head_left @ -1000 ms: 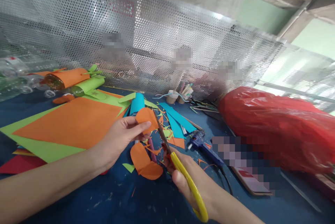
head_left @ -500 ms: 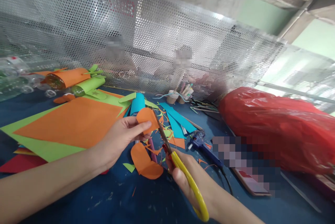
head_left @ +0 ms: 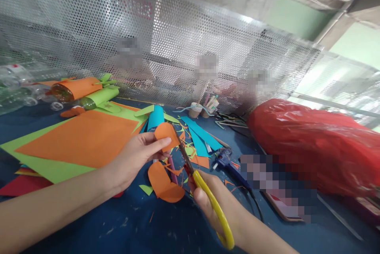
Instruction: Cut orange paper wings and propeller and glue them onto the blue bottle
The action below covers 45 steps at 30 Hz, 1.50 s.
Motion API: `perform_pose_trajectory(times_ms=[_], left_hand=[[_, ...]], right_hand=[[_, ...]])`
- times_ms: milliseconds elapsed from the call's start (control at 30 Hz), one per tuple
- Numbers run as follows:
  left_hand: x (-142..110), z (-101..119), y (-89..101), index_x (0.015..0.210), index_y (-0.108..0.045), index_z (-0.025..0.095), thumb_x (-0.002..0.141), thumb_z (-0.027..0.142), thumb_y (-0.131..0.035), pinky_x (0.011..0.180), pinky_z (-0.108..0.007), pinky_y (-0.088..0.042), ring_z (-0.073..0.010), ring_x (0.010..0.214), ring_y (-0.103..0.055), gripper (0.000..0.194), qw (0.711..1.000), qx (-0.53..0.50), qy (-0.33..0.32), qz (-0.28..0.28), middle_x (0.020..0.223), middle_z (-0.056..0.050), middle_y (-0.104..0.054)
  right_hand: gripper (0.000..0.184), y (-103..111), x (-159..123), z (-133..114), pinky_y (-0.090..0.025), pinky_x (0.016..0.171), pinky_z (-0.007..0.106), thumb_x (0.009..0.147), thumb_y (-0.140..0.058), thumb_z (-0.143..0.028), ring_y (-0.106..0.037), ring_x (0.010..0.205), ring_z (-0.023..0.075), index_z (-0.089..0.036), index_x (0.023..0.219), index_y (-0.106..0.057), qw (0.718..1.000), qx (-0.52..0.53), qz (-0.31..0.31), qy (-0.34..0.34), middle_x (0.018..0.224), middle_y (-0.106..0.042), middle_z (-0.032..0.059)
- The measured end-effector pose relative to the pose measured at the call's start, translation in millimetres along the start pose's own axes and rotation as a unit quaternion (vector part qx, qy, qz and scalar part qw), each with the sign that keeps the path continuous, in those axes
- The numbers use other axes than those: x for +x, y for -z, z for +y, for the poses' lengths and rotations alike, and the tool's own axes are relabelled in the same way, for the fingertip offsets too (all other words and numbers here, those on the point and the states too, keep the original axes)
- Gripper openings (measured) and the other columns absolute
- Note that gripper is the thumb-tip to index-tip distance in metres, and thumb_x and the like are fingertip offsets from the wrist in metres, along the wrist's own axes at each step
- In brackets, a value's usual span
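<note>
My left hand (head_left: 145,149) pinches a small piece of orange paper (head_left: 165,133) with a rounded edge between thumb and fingers. In my right hand (head_left: 212,194) is a pair of scissors (head_left: 215,206) with yellow handles. Their blades lie along the right edge of the held paper. Below it, on the blue tabletop, rests an orange paper heart (head_left: 164,184). Orange and green paper scraps (head_left: 190,149) are scattered behind the blades. A blue paper roll (head_left: 156,117) stands just past my left fingers.
Orange and green sheets (head_left: 83,139) lie at left, with paper-wrapped bottles (head_left: 77,88) and clear bottles behind. A blue glue gun (head_left: 234,171) with its cord, a partly blurred flat object (head_left: 285,206) and a red plastic bag (head_left: 314,147) are at right. A perforated metal screen (head_left: 178,40) stands behind.
The scissors and my right hand have shifted very slightly left and up. My left hand keeps the same hold on the orange paper.
</note>
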<state>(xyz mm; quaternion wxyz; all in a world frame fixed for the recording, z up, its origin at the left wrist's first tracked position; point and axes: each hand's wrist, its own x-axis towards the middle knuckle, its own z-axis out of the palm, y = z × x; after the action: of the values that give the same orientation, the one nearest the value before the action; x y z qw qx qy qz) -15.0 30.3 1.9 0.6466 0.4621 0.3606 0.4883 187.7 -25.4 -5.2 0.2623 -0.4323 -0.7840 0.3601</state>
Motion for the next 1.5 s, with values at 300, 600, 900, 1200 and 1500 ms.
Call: perform_pose_trajectory(times_ms=[300,600,900,1200,1500], left_hand=[[1.3,0.1,-0.3,0.072,-0.071,0.019,0.072,0.035,-0.078,0.069,-0.025,-0.048,-0.0126,0.068,-0.061,0.017,1.0,-0.007,0.006,0.006,0.069,0.001,-0.068],[1.1,-0.6,0.5,0.071,-0.07,0.019,0.072,0.034,-0.077,0.069,-0.027,-0.048,-0.0138,0.068,-0.061,0.017,1.0,-0.008,0.006,0.006,0.07,0.0,-0.068],[4.0,-2.3,3.7,0.071,-0.065,0.02,0.076,0.037,-0.074,0.069,-0.027,-0.045,-0.0131,0.066,-0.059,0.02,1.0,0.015,0.003,0.002,0.067,0.001,-0.066],[3.7,0.1,2.7,0.082,-0.07,0.02,0.08,0.035,-0.069,0.073,-0.028,-0.048,-0.0139,0.071,-0.059,0.015,0.999,0.022,-0.027,-0.01,0.078,0.0,-0.067],[2.8,-4.5,1.6,0.08,-0.07,0.02,0.081,0.037,-0.069,0.074,-0.028,-0.048,-0.0142,0.073,-0.06,0.017,0.999,0.043,-0.028,-0.019,0.076,0.0,-0.066]], right_hand=[[0.064,0.6,2.7,-2.9,-0.024,0.048,0.024,0.081,-0.028,-0.081,-0.024,0.06,0.0115,-0.019,0.071,-0.039,1.0,-0.012,0.013,-0.016,0.067,-0.034,-0.0032],[0.065,0.3,2.7,1.7,-0.023,0.048,0.025,0.08,-0.028,-0.083,-0.024,0.058,0.0111,-0.02,0.07,-0.039,0.999,-0.025,0.017,-0.021,0.065,-0.034,-0.0038],[0.068,0.8,2.7,4.8,-0.023,0.049,0.025,0.079,-0.024,-0.084,-0.026,0.059,0.0117,-0.019,0.071,-0.041,0.997,-0.059,0.018,-0.036,0.066,-0.036,-0.0029],[0.064,2.4,2.0,-2.4,-0.026,0.049,0.026,0.085,-0.025,-0.078,-0.029,0.055,0.0112,-0.019,0.072,-0.044,0.993,-0.106,0.019,-0.048,0.062,-0.041,-0.0032],[0.052,2.5,-3.0,-4.6,-0.038,0.047,0.025,0.093,-0.027,-0.065,-0.045,0.053,0.0127,-0.019,0.082,-0.048,0.994,-0.105,0.035,-0.003,0.07,-0.05,0.0011]])
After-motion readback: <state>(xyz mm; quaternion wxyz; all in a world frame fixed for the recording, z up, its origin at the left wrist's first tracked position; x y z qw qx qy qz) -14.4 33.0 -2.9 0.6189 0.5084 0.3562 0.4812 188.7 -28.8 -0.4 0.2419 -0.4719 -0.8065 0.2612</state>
